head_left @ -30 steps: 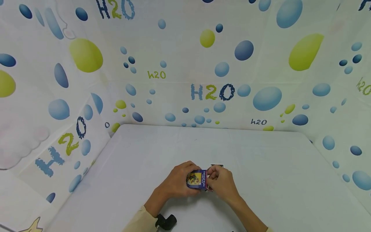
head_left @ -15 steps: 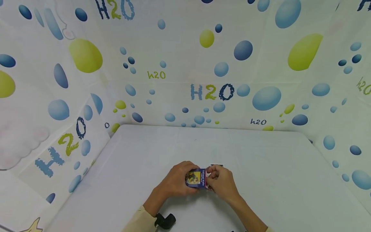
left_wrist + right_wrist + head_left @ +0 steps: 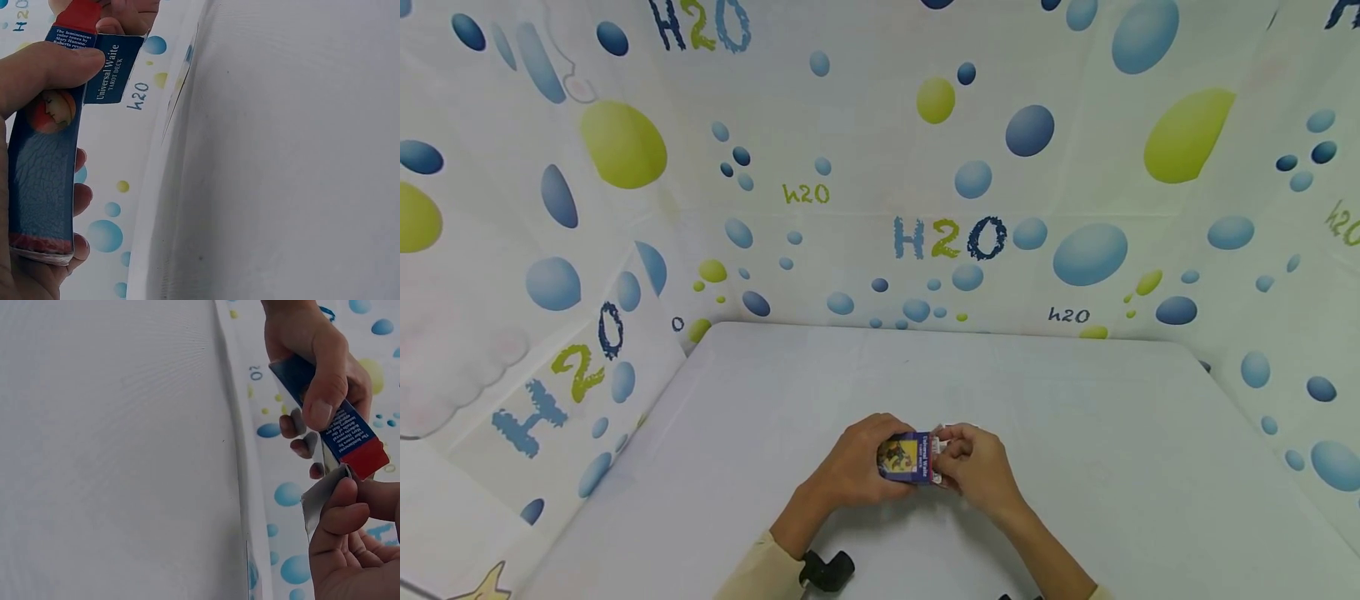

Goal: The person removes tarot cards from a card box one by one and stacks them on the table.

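My left hand (image 3: pixel 861 467) grips a blue tarot card box (image 3: pixel 901 458) near the middle of the table, its thumb across the narrow side in the left wrist view. A blue flap (image 3: pixel 112 69) printed "Universal Waite Tarot Deck" stands out from the box's open end. A red end panel (image 3: pixel 367 459) shows at that same end in the right wrist view. My right hand (image 3: pixel 983 467) is at this end, thumb and fingers pinching a thin greyish flap (image 3: pixel 322 492) there. The inside of the box is hidden.
The white table (image 3: pixel 1075 433) spreads out around both hands. Behind and beside it hangs a white sheet (image 3: pixel 880 142) printed with blue and green dots and "H2O". A black device (image 3: pixel 827 572) sits at the left wrist.
The box and both hands have shifted slightly up in the head view. White edges now show at the box's open end, and a dark-edged strip behind the right fingers no longer shows.
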Action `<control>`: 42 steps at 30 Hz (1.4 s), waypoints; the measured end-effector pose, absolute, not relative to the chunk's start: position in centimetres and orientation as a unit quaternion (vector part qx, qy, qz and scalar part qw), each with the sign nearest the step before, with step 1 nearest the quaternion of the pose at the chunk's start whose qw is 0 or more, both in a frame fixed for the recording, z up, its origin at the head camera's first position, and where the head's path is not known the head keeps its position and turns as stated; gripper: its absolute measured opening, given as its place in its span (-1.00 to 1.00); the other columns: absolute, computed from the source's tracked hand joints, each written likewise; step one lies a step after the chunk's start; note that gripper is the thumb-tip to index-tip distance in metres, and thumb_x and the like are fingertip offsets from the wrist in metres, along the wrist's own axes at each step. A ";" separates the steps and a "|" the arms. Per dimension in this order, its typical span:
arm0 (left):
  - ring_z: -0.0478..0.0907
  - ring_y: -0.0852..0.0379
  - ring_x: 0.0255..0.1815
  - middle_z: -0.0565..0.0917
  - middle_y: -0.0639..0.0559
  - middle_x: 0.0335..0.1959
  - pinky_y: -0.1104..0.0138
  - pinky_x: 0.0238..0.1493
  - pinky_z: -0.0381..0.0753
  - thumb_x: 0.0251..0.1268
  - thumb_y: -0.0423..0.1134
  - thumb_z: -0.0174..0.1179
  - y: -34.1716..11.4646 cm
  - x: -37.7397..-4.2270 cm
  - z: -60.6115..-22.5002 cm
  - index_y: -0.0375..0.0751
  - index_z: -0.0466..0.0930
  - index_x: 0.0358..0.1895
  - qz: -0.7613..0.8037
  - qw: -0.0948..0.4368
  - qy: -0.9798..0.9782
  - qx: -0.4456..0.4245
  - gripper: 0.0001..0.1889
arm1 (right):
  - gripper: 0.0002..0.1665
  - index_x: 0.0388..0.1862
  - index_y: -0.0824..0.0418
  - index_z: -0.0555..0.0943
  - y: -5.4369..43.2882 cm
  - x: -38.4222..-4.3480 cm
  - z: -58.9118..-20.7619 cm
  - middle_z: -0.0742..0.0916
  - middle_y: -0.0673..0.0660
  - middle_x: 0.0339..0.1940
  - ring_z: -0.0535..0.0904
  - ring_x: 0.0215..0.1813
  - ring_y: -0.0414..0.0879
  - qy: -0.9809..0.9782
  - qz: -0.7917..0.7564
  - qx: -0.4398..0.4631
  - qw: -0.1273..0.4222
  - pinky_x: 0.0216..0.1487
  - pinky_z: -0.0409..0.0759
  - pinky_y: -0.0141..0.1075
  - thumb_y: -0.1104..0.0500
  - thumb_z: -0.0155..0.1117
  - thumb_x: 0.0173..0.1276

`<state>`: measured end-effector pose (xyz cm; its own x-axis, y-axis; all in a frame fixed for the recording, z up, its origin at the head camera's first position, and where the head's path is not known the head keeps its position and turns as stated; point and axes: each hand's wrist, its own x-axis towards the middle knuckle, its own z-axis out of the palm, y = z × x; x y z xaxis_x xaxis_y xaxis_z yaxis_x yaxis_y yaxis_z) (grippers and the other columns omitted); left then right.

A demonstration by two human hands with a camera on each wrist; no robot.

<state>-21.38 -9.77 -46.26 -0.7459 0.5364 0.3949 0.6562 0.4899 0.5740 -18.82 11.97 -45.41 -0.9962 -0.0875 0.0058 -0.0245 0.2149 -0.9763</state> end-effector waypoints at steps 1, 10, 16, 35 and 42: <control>0.52 0.29 -0.04 0.69 0.07 -0.02 0.28 0.06 0.59 -0.16 -0.07 0.64 -9.8 -21.4 -46.2 -0.04 0.61 0.11 -0.368 0.082 -0.859 -0.346 -0.35 | -0.71 -0.06 0.36 0.62 12.0 -18.8 -45.4 0.66 0.11 -0.53 0.52 -0.57 -0.13 0.776 -0.629 -0.036 0.029 -0.59 0.51 -0.40 0.45 0.34 0.21; 0.52 0.31 -0.05 0.63 0.29 -0.04 0.29 0.04 0.59 -0.17 -0.10 0.64 -9.8 -21.4 -46.1 0.02 0.61 0.11 -0.394 0.085 -0.852 -0.334 -0.36 | -0.64 0.07 0.39 0.61 12.4 -19.1 -45.0 0.69 0.15 -0.48 0.51 -0.54 -0.11 0.751 -0.657 -0.041 0.052 -0.56 0.49 -0.37 0.39 0.39 0.29; 0.53 0.30 -0.05 0.64 0.28 -0.03 0.28 0.04 0.59 -0.18 -0.09 0.64 -9.8 -21.3 -45.9 0.03 0.61 0.12 -0.413 0.084 -0.845 -0.330 -0.34 | -0.61 0.10 0.39 0.60 12.8 -19.2 -44.8 0.70 0.16 -0.43 0.54 -0.49 -0.11 0.741 -0.668 -0.042 0.056 -0.53 0.51 -0.36 0.38 0.39 0.29; 0.56 0.26 -0.03 0.66 0.28 -0.03 0.27 0.05 0.61 -0.22 -0.13 0.66 -10.0 -21.5 -45.7 0.03 0.61 0.12 -0.440 0.098 -0.836 -0.311 -0.32 | -0.62 0.15 0.32 0.66 13.9 -19.7 -44.7 0.64 0.23 -0.28 0.52 -0.47 -0.10 0.731 -0.677 -0.049 0.062 -0.51 0.53 -0.41 0.43 0.27 0.35; 0.56 0.24 -0.03 0.65 0.30 -0.03 0.27 0.04 0.60 -0.22 -0.14 0.66 -10.2 -21.6 -45.7 0.07 0.61 0.12 -0.450 0.104 -0.832 -0.308 -0.32 | -0.61 0.17 0.36 0.64 14.1 -19.7 -44.7 0.62 0.23 -0.28 0.52 -0.48 -0.09 0.734 -0.676 -0.042 0.061 -0.52 0.53 -0.40 0.42 0.28 0.36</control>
